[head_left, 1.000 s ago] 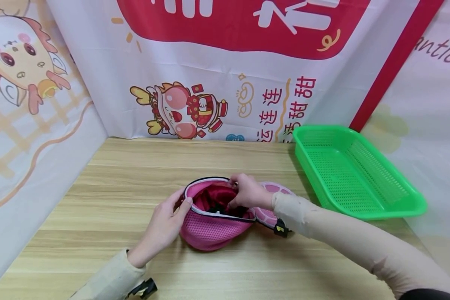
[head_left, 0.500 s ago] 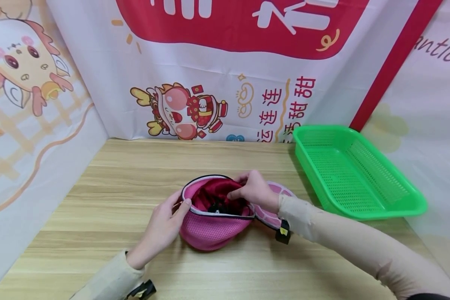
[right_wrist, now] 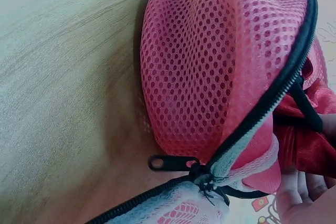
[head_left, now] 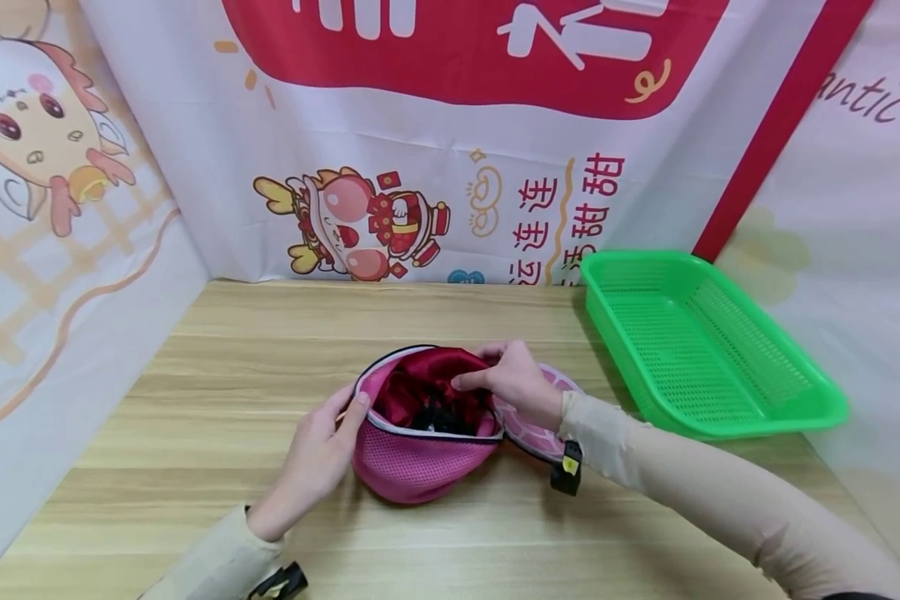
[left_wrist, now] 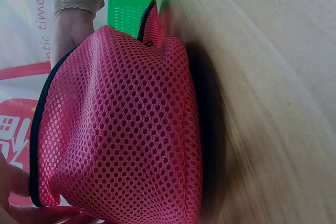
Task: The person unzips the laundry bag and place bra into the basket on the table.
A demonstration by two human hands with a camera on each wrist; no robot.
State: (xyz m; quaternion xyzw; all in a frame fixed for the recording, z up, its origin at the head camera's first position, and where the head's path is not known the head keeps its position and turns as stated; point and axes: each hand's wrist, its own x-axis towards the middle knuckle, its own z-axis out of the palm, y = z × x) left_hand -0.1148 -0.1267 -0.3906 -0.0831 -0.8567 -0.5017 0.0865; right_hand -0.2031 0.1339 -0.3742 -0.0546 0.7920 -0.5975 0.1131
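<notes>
A pink mesh laundry bag (head_left: 420, 471) stands on the table with its zipped top undone. Its patterned lid (head_left: 525, 435) is folded out to the right. At the bag's left rim, my left hand (head_left: 318, 450) grips the edge, thumb on the near side. My right hand (head_left: 521, 383) is at the right side of the opening, pinching a dark red satin garment (head_left: 442, 367). In the right wrist view the satin cloth (right_wrist: 310, 153) bunches between thumb and fingers, near a black strap (right_wrist: 306, 107). Something black (head_left: 435, 417) lies deeper in the bag; its shape is unclear.
A green perforated plastic basket (head_left: 667, 354) stands at the back right. Wood-grain tabletop (head_left: 195, 400) surrounds the bag. A printed cloth backdrop (head_left: 390, 117) hangs along the far edge, with more printed sheets at both sides.
My right hand has moved slightly right and away, drawing the red satin up to the far rim, so more of it shows. My left hand keeps its grip on the bag's edge.
</notes>
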